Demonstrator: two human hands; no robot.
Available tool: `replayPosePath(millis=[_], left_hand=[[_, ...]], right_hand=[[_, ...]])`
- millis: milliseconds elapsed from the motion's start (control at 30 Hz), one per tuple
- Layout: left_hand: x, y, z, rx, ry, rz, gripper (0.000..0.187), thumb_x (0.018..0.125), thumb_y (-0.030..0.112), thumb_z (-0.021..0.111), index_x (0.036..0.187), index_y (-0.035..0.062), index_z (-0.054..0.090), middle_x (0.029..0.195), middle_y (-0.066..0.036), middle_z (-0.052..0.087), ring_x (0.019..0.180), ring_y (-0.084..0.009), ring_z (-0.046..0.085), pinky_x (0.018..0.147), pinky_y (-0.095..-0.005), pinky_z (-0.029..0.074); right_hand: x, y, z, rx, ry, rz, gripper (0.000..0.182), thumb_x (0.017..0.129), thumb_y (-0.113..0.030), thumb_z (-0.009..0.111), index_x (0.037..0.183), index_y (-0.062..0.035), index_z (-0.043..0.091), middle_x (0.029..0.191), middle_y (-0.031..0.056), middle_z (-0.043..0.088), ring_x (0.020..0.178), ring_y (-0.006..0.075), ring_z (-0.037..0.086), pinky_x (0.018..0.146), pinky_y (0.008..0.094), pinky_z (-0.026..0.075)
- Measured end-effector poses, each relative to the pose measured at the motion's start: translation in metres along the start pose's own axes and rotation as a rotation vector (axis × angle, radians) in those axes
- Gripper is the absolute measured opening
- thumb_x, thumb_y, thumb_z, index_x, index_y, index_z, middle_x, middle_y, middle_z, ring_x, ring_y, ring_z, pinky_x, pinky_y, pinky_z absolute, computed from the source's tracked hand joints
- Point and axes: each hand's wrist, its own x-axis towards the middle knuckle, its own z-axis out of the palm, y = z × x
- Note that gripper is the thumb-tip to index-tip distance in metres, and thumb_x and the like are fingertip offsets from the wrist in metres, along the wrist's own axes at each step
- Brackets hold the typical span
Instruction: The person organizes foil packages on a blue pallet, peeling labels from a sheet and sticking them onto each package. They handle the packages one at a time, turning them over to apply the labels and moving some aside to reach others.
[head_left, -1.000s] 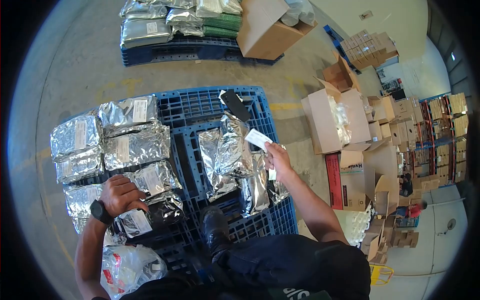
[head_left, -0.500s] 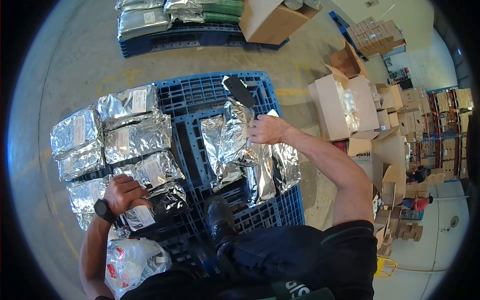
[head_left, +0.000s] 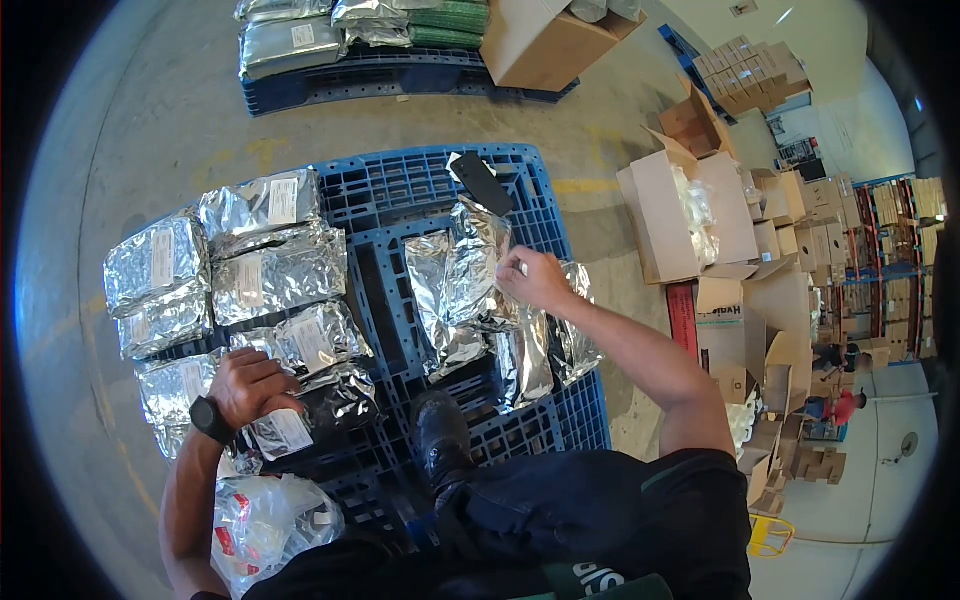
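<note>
Several silver foil bags lie on a blue plastic pallet [head_left: 371, 265]. My right hand [head_left: 533, 279] is at the right edge of an upper foil bag [head_left: 474, 268], its fingertips pinched on the foil. Under and beside that bag lie other foil bags, one foil bag [head_left: 522, 370] toward my boot. On the left, my left hand [head_left: 255, 386], with a dark watch at the wrist, rests with curled fingers on the labelled foil bags [head_left: 312, 340]. What its fingers close on, if anything, is hidden.
A black phone [head_left: 481, 183] lies at the pallet's far end. My boot [head_left: 440, 435] stands between the bag rows. Clear plastic wrap [head_left: 270, 530] is at lower left. An open carton [head_left: 660, 215] and more boxes stand right; another loaded pallet [head_left: 400, 82] is beyond.
My right hand has shifted slightly down and right along the bag's edge, and its fingers have turned. My left hand stays put on the bags.
</note>
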Motion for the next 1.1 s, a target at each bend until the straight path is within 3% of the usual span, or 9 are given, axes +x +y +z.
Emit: replayPosePath(millis=[133, 267, 400, 433, 600, 667, 867, 967, 1100], left_hand=[[0.003, 0.0, 0.004, -0.021, -0.014, 0.021, 0.032, 0.068, 0.043, 0.078, 0.076, 0.0141, 0.066, 0.067, -0.001, 0.062, 0.062, -0.0233, 0.061, 0.058, -0.0362, 0.047], [0.004, 0.0, 0.005, -0.012, -0.041, 0.02, 0.032, 0.069, 0.042, 0.078, 0.077, 0.0143, 0.066, 0.068, -0.001, 0.063, 0.063, -0.0232, 0.062, 0.059, -0.0358, 0.047], [0.002, 0.001, 0.006, -0.016, -0.036, -0.001, 0.031, 0.069, 0.042, 0.078, 0.077, 0.0145, 0.066, 0.069, -0.001, 0.063, 0.063, -0.0228, 0.062, 0.06, -0.0358, 0.047], [0.0, 0.0, 0.007, -0.014, -0.027, 0.004, 0.031, 0.069, 0.042, 0.078, 0.077, 0.0146, 0.066, 0.069, -0.001, 0.063, 0.064, -0.0226, 0.062, 0.06, -0.0359, 0.047], [-0.004, 0.002, 0.002, 0.022, -0.037, -0.005, 0.029, 0.071, 0.043, 0.077, 0.077, 0.016, 0.068, 0.07, 0.001, 0.064, 0.065, -0.0186, 0.064, 0.059, -0.0327, 0.049], [-0.007, 0.001, 0.008, 0.017, -0.023, -0.005, 0.028, 0.072, 0.042, 0.077, 0.077, 0.0163, 0.068, 0.07, 0.001, 0.064, 0.066, -0.0189, 0.064, 0.06, -0.0328, 0.05], [-0.01, 0.004, 0.019, -0.057, -0.049, -0.006, 0.027, 0.074, 0.04, 0.077, 0.078, 0.015, 0.069, 0.07, 0.0, 0.063, 0.068, -0.0209, 0.065, 0.061, -0.0349, 0.051], [-0.012, 0.008, 0.03, -0.13, -0.096, 0.0, 0.027, 0.078, 0.04, 0.075, 0.08, 0.0144, 0.069, 0.07, -0.001, 0.063, 0.068, -0.0226, 0.065, 0.062, -0.0361, 0.052], [-0.026, 0.014, 0.057, -0.244, -0.201, 0.027, 0.025, 0.084, 0.041, 0.071, 0.082, 0.0161, 0.068, 0.074, -0.002, 0.062, 0.068, -0.0244, 0.064, 0.061, -0.0393, 0.051]], right_hand=[[-0.022, -0.012, 0.024, 0.16, 0.252, 0.155, 0.031, 0.089, -0.033, 0.071, 0.098, -0.0046, 0.066, 0.093, 0.0189, 0.071, 0.086, 0.0362, 0.069, 0.075, 0.0415, 0.052], [-0.023, -0.001, 0.043, 0.214, 0.321, -0.067, 0.032, 0.093, -0.031, 0.066, 0.118, -0.0106, 0.068, 0.093, 0.0177, 0.071, 0.081, 0.031, 0.07, 0.073, 0.0384, 0.053], [-0.042, -0.004, 0.04, 0.298, 0.109, 0.034, 0.039, 0.098, -0.035, 0.059, 0.132, -0.0169, 0.061, 0.083, 0.0128, 0.072, 0.065, 0.0231, 0.069, 0.062, 0.0329, 0.054], [-0.047, -0.005, 0.037, 0.212, 0.058, 0.11, 0.039, 0.102, -0.03, 0.055, 0.139, -0.0173, 0.055, 0.089, 0.0069, 0.073, 0.077, 0.0082, 0.064, 0.071, 0.0247, 0.051], [-0.082, 0.023, 0.065, 0.262, 0.185, 0.245, 0.046, 0.104, -0.036, 0.05, 0.144, -0.0146, 0.048, 0.085, 0.0051, 0.071, 0.073, 0.007, 0.062, 0.065, 0.0244, 0.052], [-0.092, 0.017, 0.062, 0.646, 0.063, 0.501, 0.049, 0.103, -0.036, 0.051, 0.143, -0.0087, 0.048, 0.084, 0.0052, 0.07, 0.069, 0.0077, 0.062, 0.055, 0.0269, 0.051], [-0.079, 0.058, 0.064, 0.461, 0.241, 0.423, 0.051, 0.099, -0.051, 0.051, 0.11, -0.0031, 0.065, 0.057, -0.0026, 0.05, 0.043, 0.0103, 0.047, 0.042, 0.0295, 0.042], [-0.036, 0.032, 0.034, 0.964, -0.139, 1.007, 0.076, 0.086, -0.078, 0.046, 0.111, -0.0065, 0.056, 0.052, -0.0045, 0.033, 0.037, 0.0083, 0.027, 0.039, 0.0269, 0.03], [-0.014, 0.079, 0.035, 0.94, -0.444, 0.828, 0.066, 0.085, -0.078, 0.045, 0.096, -0.0131, 0.051, 0.052, -0.0042, 0.037, 0.04, 0.0087, 0.035, 0.039, 0.028, 0.033]])
